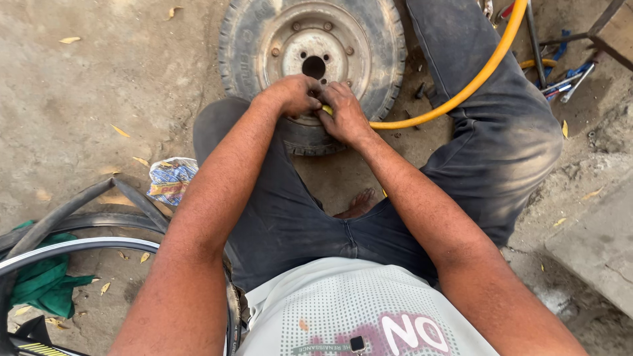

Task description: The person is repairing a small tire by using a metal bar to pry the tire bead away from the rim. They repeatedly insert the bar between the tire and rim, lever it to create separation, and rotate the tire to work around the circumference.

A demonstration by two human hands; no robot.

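Observation:
A small wheel lies flat on the dirt in front of me, its worn black tyre point(382, 39) around a dusty metal rim point(290, 33) with several bolt holes. Both my hands meet at the wheel's near edge. My left hand point(293, 94) is closed against the rim there. My right hand point(343, 112) grips the end of a yellow air hose point(475, 79), pressed to the same spot. What sits under my fingers is hidden. I am seated with legs spread, in dark dusty trousers.
The hose runs up and right over my right thigh. Hand tools point(560, 82) lie at the top right. A crumpled wrapper point(170, 179), black inner tubes point(79, 211), a bicycle rim point(79, 247) and green cloth point(46, 283) lie at left. A concrete slab point(597, 244) is at right.

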